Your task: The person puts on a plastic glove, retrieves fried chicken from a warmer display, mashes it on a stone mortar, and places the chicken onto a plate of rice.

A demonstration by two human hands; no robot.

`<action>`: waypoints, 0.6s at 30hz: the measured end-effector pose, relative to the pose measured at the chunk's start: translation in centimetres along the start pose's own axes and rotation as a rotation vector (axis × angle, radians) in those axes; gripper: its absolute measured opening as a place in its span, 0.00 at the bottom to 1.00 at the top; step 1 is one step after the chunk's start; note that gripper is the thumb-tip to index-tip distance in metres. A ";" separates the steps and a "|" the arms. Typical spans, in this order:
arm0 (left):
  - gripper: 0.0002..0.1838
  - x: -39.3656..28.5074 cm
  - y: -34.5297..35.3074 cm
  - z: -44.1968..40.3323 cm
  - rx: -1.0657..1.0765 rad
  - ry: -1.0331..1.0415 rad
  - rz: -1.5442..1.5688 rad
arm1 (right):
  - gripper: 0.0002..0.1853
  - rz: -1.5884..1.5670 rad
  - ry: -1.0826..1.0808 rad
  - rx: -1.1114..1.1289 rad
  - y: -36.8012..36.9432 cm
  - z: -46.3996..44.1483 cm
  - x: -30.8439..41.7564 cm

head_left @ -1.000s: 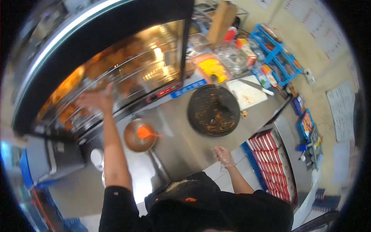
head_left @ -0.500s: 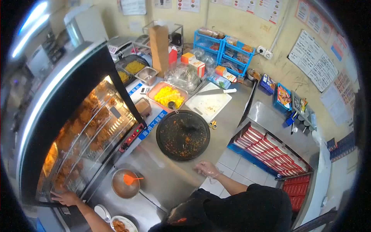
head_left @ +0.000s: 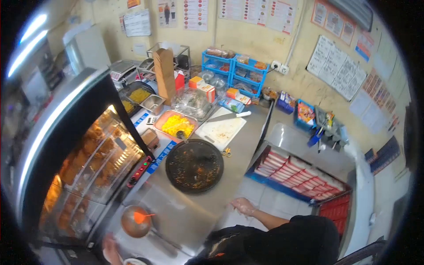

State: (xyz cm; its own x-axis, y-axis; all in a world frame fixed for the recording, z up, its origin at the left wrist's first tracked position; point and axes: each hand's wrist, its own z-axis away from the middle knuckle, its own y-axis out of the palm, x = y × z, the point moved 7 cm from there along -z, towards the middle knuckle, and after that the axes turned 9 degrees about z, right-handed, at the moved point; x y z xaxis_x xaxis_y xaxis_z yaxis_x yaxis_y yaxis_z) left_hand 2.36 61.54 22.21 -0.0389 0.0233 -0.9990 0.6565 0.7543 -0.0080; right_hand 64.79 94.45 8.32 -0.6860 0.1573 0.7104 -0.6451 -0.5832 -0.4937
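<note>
My left hand [head_left: 111, 248] is at the lower left edge, blurred, beside a white round lid or container [head_left: 106, 256] and a partly visible bowl with food [head_left: 134, 262]. Its fingers are smeared, so a grip cannot be made out. My right hand [head_left: 244, 206], in a clear plastic glove, hangs over the floor by the counter's edge, fingers loosely apart and holding nothing. A metal pan [head_left: 132, 230] with an orange spatula [head_left: 141, 217] in it lies between my hands. Behind it stands a round black tray [head_left: 194, 165] scattered with crumbs.
A lit glass warming cabinet [head_left: 95, 163] with fried food stands left. Farther back are a tray of yellow pieces [head_left: 174, 125], a white cutting board [head_left: 223, 132] with a knife [head_left: 227, 116], and scissors [head_left: 226, 153]. Shelves of red-and-white boxes [head_left: 296, 174] stand right.
My left hand has moved from the warming cabinet's lower edge down toward the white round container. My right hand has moved slightly away from the counter's edge. The camera view has shifted.
</note>
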 end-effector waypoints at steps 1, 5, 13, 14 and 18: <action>0.19 3.2 6.7 3.1 0.096 -0.248 0.067 | 0.22 0.001 -0.022 -0.066 -2.2 0.1 -1.0; 0.19 8.7 22.9 8.3 0.461 -0.595 -0.034 | 0.21 0.039 -0.030 -0.214 -10.2 -1.4 -1.5; 0.19 9.8 42.9 6.3 0.628 -0.650 -0.086 | 0.12 -0.456 -0.214 -0.438 -35.7 -19.4 8.0; 0.19 10.4 44.9 5.4 0.605 -0.656 -0.094 | 0.14 -0.443 -0.297 -0.448 -39.8 -23.3 10.3; 0.18 12.8 53.4 0.6 0.456 -0.698 -0.137 | 0.19 -0.323 -0.560 -0.506 -54.3 -38.6 21.0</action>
State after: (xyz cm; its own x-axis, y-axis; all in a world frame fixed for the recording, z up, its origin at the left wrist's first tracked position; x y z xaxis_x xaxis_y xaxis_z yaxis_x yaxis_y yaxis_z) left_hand 37.40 101.73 8.99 0.2351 -0.5730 -0.7851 0.9256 0.3784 0.0011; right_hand 72.44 160.17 30.67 -0.2569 -0.2434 0.9353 -0.9476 -0.1266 -0.2933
